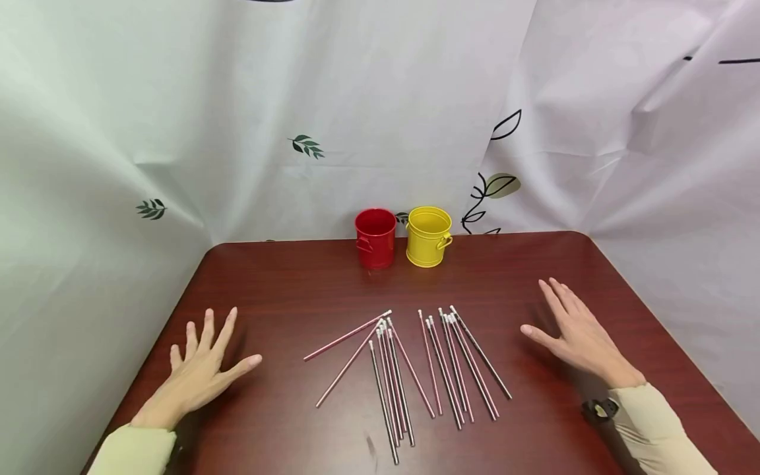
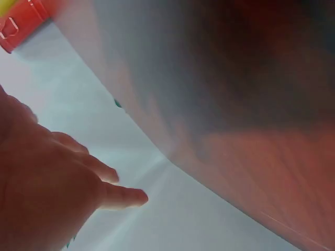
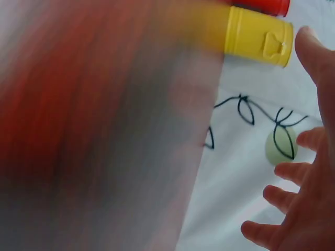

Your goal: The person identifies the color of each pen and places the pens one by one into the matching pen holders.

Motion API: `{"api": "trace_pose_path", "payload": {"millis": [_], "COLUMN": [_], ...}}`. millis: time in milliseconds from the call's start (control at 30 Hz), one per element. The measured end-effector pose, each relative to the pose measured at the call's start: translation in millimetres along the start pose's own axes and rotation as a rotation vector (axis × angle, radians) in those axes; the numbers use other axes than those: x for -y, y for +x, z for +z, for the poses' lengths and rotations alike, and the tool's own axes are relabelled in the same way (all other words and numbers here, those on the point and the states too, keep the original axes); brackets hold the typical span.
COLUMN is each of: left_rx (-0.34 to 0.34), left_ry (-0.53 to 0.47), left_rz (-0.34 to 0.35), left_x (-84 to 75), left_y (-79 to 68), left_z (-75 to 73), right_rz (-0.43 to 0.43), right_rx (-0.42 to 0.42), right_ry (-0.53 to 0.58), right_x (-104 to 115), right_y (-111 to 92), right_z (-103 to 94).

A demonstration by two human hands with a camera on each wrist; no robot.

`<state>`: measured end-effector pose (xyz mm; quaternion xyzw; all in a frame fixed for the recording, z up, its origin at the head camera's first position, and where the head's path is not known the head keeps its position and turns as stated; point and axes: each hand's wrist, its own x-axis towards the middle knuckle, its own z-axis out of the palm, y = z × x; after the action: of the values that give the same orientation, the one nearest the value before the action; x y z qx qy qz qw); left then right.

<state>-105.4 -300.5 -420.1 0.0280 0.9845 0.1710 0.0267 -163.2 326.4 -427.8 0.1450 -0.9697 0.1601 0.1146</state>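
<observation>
My left hand (image 1: 198,373) is held over the left side of the table with its fingers spread, holding nothing. On the right side, my right hand (image 1: 582,336) hovers with straight fingers, also bare. Between the hands lie two loose groups of thin sticks with white tips, some pink and some dark: a left group (image 1: 346,372) fanned out and a right group (image 1: 485,359) lying closer together. Behind them a red bucket (image 1: 376,241) stands upright beside a yellow bucket (image 1: 426,244), both with small side handles.
The dark reddish wooden table (image 1: 273,284) has rounded far corners. A white curtain (image 1: 380,99) with leaf prints hangs behind it and along both sides. A dark watch-like band (image 1: 600,410) is on my right wrist.
</observation>
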Motion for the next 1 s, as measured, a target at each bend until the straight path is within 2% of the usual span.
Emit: {"api": "trace_pose_path", "payload": {"millis": [167, 333, 500, 700, 833, 1000], "left_rx": [0.001, -0.02, -0.056, -0.101, -0.072, -0.036], "left_ry": [-0.048, -0.084, -0.097, -0.18, -0.256, -0.307], "left_rz": [0.018, 0.066, 0.122, 0.17, 0.158, 0.132], "left_x": [-9.0, -18.1, -35.3, -58.5, -73.6, -90.9], "left_y": [8.2, 20.6, 39.3, 64.4, 81.7, 104.0], "left_z": [2.6, 5.1, 11.1, 19.0, 21.8, 25.9], "right_rz": [0.027, 0.059, 0.089, 0.147, 0.179, 0.2], "right_rx": [0.009, 0.059, 0.068, 0.081, 0.122, 0.174], "right_ry": [0.106, 0.317, 0.51, 0.691, 0.737, 0.72], "right_x": [15, 34, 49, 57, 61, 67], "right_y": [15, 33, 51, 81, 101, 124], "right_z": [4.5, 6.5, 8.8, 21.7, 31.9, 38.7]}}
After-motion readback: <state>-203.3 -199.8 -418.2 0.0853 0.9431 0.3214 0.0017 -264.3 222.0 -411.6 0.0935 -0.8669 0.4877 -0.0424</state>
